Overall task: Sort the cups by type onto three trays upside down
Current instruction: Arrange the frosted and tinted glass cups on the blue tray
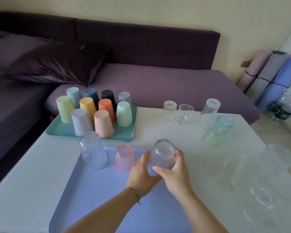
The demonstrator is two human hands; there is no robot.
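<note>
Both my hands grip a clear textured glass point(163, 153), upside down, over the far right part of the lavender tray point(94, 199). My left hand point(144, 174) wraps its left side, my right hand point(175, 172) its right. On that tray stand an inverted clear textured glass point(93, 152) and an inverted pink glass point(124, 158). The teal tray point(60, 129) at the back left carries several coloured plastic cups point(102, 122), all upside down. Loose glasses stand on the white table point(158, 128): three clear ones point(185, 114) at the back, a blue one point(224, 123) and a green one point(212, 136).
Clear plastic cups point(228, 172) lie and stand on the table's right side, some on their sides. A purple sofa point(158, 81) runs behind the table. Rolled mats point(272, 73) and bottles point(282, 106) stand at the far right on the floor.
</note>
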